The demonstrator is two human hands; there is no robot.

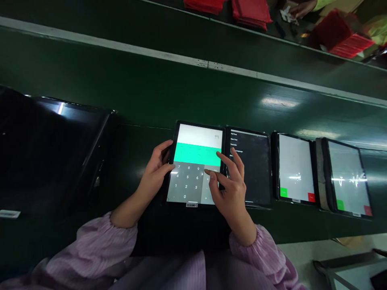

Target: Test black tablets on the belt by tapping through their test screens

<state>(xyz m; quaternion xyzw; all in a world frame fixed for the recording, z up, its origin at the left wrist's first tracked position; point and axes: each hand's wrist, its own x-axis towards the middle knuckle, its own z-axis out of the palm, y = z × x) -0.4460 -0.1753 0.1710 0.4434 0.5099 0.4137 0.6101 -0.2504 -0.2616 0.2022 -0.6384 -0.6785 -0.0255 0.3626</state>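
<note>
A tablet (pixel 187 177) lies in front of me with a calculator keypad on its lit screen and a green band across the upper part. My left hand (pixel 153 173) grips its left edge, thumb on the front rim and fingers curled at the side. Over the keypad's right side hovers or rests my right hand (pixel 231 183), its fingers apart and one fingertip close to the 9 key; I cannot tell whether it touches the glass. Right beside this tablet is a second tablet (pixel 254 177) with a dark text menu, partly covered by my right fingers.
Further right are a tablet with a white screen (pixel 296 165) and another white-screen tablet (pixel 347 173) on a stack. Black glossy panels (pixel 60 153) lie at left. Across the green bench (pixel 136 88), red packets (pixel 250 12) are piled near another person's hand (pixel 304 9).
</note>
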